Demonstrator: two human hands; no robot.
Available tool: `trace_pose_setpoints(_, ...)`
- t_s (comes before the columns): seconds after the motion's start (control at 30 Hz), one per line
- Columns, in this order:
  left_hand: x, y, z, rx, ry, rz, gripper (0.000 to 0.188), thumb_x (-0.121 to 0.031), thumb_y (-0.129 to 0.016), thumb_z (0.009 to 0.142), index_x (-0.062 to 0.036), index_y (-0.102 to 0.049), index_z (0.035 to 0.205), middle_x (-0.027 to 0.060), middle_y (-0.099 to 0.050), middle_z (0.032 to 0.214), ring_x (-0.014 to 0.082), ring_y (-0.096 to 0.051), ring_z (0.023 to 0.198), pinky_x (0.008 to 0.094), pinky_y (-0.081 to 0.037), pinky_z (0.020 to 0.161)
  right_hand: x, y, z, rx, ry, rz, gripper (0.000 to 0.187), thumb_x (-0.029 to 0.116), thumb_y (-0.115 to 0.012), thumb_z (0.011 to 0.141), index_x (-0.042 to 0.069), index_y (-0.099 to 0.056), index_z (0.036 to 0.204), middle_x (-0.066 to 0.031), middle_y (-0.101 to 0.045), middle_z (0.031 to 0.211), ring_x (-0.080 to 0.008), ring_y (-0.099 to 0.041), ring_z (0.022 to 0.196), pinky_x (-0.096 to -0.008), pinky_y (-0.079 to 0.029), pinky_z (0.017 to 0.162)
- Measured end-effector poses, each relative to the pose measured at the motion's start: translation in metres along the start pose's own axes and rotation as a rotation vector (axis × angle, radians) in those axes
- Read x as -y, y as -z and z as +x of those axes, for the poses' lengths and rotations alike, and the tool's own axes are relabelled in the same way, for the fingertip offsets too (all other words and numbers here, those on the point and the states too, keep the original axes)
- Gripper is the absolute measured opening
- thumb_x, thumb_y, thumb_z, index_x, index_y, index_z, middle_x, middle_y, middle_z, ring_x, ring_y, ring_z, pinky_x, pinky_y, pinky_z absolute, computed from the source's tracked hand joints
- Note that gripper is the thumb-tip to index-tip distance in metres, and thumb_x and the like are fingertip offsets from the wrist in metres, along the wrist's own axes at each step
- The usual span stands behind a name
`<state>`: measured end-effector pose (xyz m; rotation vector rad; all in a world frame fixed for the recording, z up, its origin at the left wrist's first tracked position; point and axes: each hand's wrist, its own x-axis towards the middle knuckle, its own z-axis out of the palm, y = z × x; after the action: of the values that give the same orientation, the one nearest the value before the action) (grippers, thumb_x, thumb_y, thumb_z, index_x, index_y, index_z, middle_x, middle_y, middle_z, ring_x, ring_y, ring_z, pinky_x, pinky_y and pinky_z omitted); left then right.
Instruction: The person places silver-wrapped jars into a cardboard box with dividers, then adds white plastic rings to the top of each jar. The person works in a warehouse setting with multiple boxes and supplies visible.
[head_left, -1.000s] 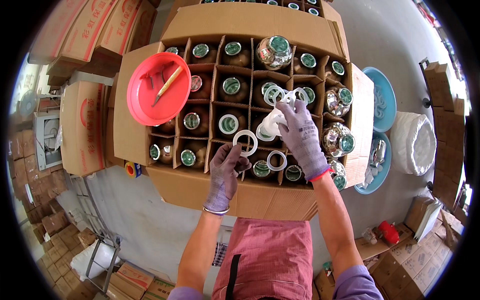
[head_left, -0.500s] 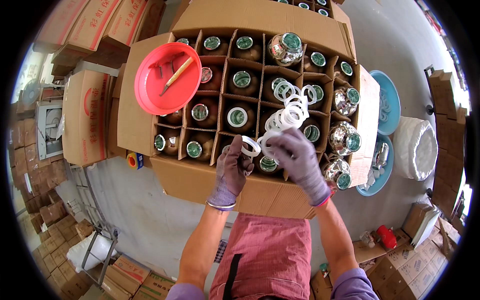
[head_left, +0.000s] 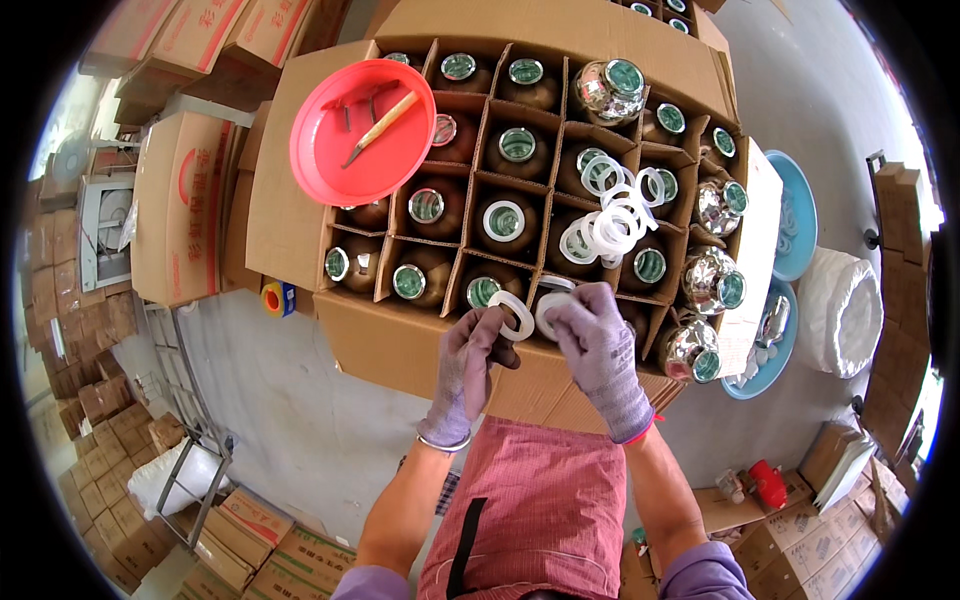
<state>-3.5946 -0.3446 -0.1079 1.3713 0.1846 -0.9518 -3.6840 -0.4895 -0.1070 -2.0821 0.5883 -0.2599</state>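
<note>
L hand (head_left: 468, 362) pinches white ring (head_left: 524, 313); R hand (head_left: 598, 350), just beside, pinches 2nd ring (head_left: 546, 311), poss. more, can't tell. Ring pile (head_left: 613, 228) fwd of R hand. Done: we see one btl (head_left: 503, 221) fwd of L hand w/ ringed neck; most others bare, so much left, we judge. Btls under pile partly hidden

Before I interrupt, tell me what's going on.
A gloved left hand holds a white ring over the near edge of a divided carton of glass bottles. The right hand grips at least one other ring beside it. Loose rings lie heaped over bottles beyond that hand, and one bottle mouth has a ring around it. A red basin sits to the left.
</note>
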Motion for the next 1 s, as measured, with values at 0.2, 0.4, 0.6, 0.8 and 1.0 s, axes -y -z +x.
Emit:
trace_pose_setpoints(0.2, 0.015, 0.014, -0.007, 0.04, -0.07, 0.141, 0.055, -0.051, -0.059, 0.092, 0.0027, -0.059, 0.104, 0.0006, -0.058, 0.081, 0.0058, -0.052, 0.066, 0.0206, -0.045, 0.06, 0.012, -0.016, -0.014, 0.053, -0.032, 0.124, 0.023, 0.01, -0.075, 0.076, 0.006, -0.065, 0.096, -0.0112, -0.053, 0.098, -0.0271, -0.06, 0.083, -0.0343, -0.051, 0.068)
trace_pose_setpoints(0.4, 0.021, 0.024, -0.019, 0.063, -0.169, 0.164, 0.059, -0.053, -0.063, 0.089, 0.0042, -0.059, 0.102, -0.0005, -0.056, 0.079, 0.0051, -0.049, 0.067, 0.0195, -0.041, 0.058, 0.024, -0.028, -0.025, 0.147, -0.15, 0.251, 0.021, 0.007, -0.073, 0.076, 0.001, -0.06, 0.09, -0.0124, -0.053, 0.098, -0.0255, -0.059, 0.079, -0.0339, -0.05, 0.067)
trace_pose_setpoints(0.6, 0.024, 0.041, -0.028, 0.087, -0.218, 0.289, 0.066, -0.064, -0.058, 0.086, 0.0023, -0.056, 0.09, 0.0004, -0.055, 0.076, 0.0068, -0.049, 0.067, 0.0217, -0.042, 0.058, 0.017, -0.046, -0.038, 0.217, -0.312, 0.51, 0.009, 0.004, -0.067, 0.08, -0.001, -0.062, 0.086, -0.0087, -0.052, 0.092, -0.0175, -0.055, 0.076, -0.029, -0.046, 0.068)
trace_pose_setpoints(0.8, 0.025, 0.032, -0.041, -0.02, -0.222, 0.125, 0.049, -0.048, -0.057, 0.094, 0.0009, -0.055, 0.095, -0.002, -0.051, 0.078, 0.0058, -0.044, 0.069, 0.0214, -0.04, 0.062, 0.021, -0.056, -0.045, 0.231, -0.513, 0.904, 0.007, 0.007, -0.065, 0.084, 0.001, -0.061, 0.084, -0.0029, -0.051, 0.091, -0.0098, -0.051, 0.077, -0.0256, -0.044, 0.069)
trace_pose_setpoints(1.0, 0.019, 0.028, -0.045, -0.069, -0.118, 0.005, 0.044, -0.045, -0.057, 0.095, -0.001, -0.056, 0.098, -0.0023, -0.052, 0.085, 0.0058, -0.047, 0.075, 0.0216, -0.041, 0.066, 0.028, -0.059, -0.044, 0.238, -0.687, 1.388, 0.01, 0.011, -0.063, 0.09, 0.006, -0.054, 0.09, -0.0026, -0.057, 0.087, -0.0131, -0.056, 0.081, -0.0305, -0.046, 0.076)
